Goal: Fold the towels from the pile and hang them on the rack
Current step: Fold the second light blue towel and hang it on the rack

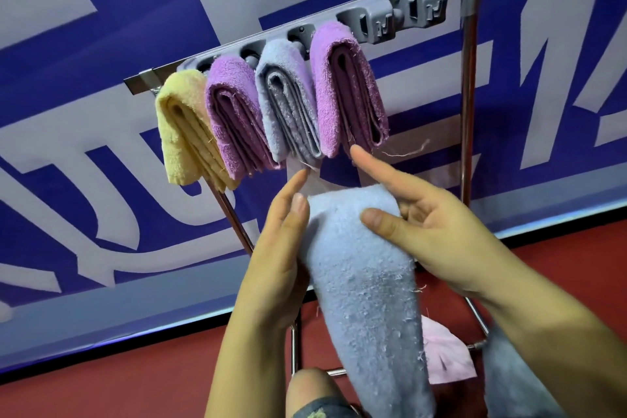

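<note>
Both hands hold the folded light-blue towel point(366, 282), left hand point(271, 268) and right hand point(437, 234) pinching it; the rack's free gray clips point(393, 22) lie above, right-hand side nearer.

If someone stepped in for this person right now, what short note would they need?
Left hand and right hand grip a folded light blue towel between them, below the rack.
Done: four folded towels hang on the grey holder: yellow towel, purple towel, grey-blue towel, second purple towel.
Left: hang this one, probably in the free slots to the right. A pink cloth lies below.
</note>
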### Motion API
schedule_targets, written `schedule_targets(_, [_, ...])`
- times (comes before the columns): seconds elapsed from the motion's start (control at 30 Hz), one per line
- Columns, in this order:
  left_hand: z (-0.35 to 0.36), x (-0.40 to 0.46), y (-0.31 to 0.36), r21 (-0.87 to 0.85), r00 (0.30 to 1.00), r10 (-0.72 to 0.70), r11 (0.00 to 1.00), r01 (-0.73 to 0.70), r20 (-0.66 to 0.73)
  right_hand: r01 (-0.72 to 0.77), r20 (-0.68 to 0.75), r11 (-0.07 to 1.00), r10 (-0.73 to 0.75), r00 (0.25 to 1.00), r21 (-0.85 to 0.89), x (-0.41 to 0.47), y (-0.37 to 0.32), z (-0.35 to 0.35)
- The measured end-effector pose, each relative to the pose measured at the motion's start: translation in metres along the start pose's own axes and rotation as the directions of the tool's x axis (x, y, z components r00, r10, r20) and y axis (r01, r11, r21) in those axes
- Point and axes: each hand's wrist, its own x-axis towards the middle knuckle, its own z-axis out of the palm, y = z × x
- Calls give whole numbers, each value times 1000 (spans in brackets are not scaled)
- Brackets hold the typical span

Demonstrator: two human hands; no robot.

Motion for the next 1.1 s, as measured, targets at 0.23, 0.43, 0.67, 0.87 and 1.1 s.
schedule_targets(0.23, [3, -8, -15, -35, 991, 134, 990, -134, 8, -12, -50, 979, 23, 998, 204, 2, -13, 1])
schedule_targets(0.43, [13, -5, -8, -65, 984, 170, 984, -166, 45, 22, -83, 1000, -21, 996, 14, 0, -16, -9])
schedule_targets(0.67, [23, 2, 1, -53, 987, 155, 987, -153, 42, -72, 3, 975, 74, 997, -210, -7, -5, -21])
schedule_targets(0.87, [18, 6, 5, 50, 988, 148, 987, -150, 51, -14, 112, 977, 39, 993, -212, -8, -4, -13])
schedule_targets(1.1, [8, 5, 8, 290, 972, 234, 928, -232, 28, 53, -30, 903, -73, 997, -427, -3, -4, -1])
